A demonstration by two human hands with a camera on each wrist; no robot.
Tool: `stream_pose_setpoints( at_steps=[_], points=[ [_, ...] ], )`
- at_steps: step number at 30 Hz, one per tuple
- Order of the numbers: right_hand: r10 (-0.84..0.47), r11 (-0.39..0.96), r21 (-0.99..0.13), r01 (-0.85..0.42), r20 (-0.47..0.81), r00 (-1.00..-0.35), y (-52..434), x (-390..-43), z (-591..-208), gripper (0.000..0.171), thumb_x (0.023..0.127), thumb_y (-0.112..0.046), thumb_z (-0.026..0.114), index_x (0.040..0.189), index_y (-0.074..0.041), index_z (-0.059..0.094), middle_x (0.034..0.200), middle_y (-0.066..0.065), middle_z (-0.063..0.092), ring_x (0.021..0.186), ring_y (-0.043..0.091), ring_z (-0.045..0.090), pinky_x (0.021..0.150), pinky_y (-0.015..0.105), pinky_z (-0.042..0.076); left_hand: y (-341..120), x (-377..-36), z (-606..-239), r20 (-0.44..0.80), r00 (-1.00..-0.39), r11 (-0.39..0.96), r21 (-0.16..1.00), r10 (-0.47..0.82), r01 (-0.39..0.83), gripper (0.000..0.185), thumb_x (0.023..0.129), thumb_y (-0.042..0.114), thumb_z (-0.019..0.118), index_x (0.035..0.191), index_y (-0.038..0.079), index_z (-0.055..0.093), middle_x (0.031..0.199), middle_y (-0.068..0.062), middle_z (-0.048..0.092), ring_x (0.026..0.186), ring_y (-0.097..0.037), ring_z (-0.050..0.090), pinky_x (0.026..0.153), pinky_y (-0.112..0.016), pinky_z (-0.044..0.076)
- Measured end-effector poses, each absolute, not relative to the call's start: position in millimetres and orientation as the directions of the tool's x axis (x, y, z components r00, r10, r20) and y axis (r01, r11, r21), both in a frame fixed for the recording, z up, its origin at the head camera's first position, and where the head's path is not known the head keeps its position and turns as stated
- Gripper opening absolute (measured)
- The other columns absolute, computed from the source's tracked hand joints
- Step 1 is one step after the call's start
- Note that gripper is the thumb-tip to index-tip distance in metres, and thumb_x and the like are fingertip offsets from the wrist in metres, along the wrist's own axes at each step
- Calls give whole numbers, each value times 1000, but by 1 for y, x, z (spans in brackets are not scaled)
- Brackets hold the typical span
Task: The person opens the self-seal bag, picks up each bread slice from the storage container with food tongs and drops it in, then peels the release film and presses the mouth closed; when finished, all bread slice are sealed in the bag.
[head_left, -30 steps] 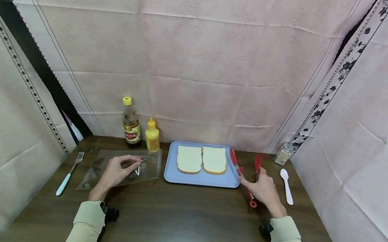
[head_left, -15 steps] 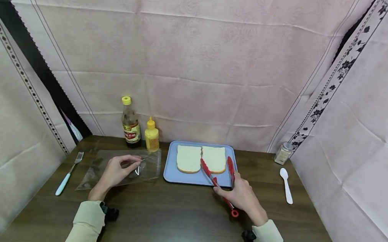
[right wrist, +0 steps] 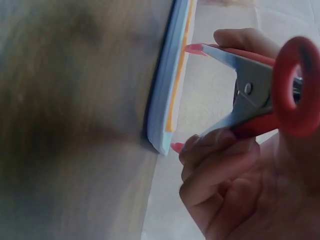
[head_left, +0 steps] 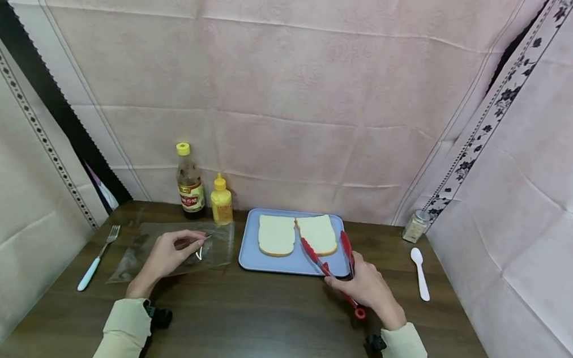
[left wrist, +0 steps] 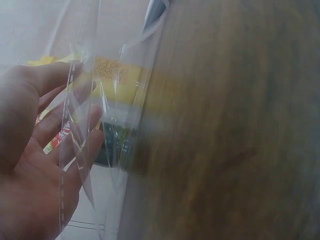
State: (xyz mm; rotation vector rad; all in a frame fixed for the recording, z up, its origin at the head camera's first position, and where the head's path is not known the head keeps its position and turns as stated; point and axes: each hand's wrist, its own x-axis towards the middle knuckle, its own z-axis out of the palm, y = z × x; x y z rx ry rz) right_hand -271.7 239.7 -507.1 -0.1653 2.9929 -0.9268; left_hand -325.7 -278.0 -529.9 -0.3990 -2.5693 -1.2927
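on a dark wood table (head_left: 263, 325) walled by pink cloth (head_left: 294, 89), right hand (head_left: 366, 288) grip holding red tongs (head_left: 330, 262), left hand (head_left: 167, 254) pinching clear bag (head_left: 178, 246)

Red tongs (head_left: 333, 257), arms spread round tilted bread slice (head_left: 316, 234); clear plastic bag (head_left: 173, 246) flat beside tray.

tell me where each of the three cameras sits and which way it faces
Head: worn on the head, looking forward and down at the table; both hands and sleeves show.
Left wrist: on the left wrist, looking past the left hand through the clear plastic bag it pinches.
Right wrist: on the right wrist, looking along the right hand gripping red tongs toward the blue tray.
Shared: head and right wrist both show tongs and tray.
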Motion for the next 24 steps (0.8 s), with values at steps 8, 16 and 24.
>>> stream_pose_setpoints(
  at_steps=[8,16,24],
  points=[
    [-78,823,-560,-93,51,-996,229,-280,-513,110,85,-67,84,161,0,40,147,22,64,121,36,67,104,62,59,-279,-326,-530,323,-937,572,748,130,337,19,104,36,76,116,24,84,128,-2,80,125,-32,73,106,-59,59],
    [29,779,-626,40,-27,-999,233,-281,-516,107,86,-69,83,154,3,40,142,26,61,113,36,65,98,57,62,-279,-326,-531,344,-929,575,737,134,356,17,104,34,77,115,23,84,128,-1,81,123,-30,74,105,-57,60],
    [13,802,-597,-6,27,-1000,230,-282,-515,89,89,-63,83,139,2,49,117,20,69,93,28,69,79,45,62,-280,-326,-531,340,-932,575,741,123,346,18,104,37,76,114,24,84,127,-1,81,124,-30,74,104,-57,60]
  ],
)
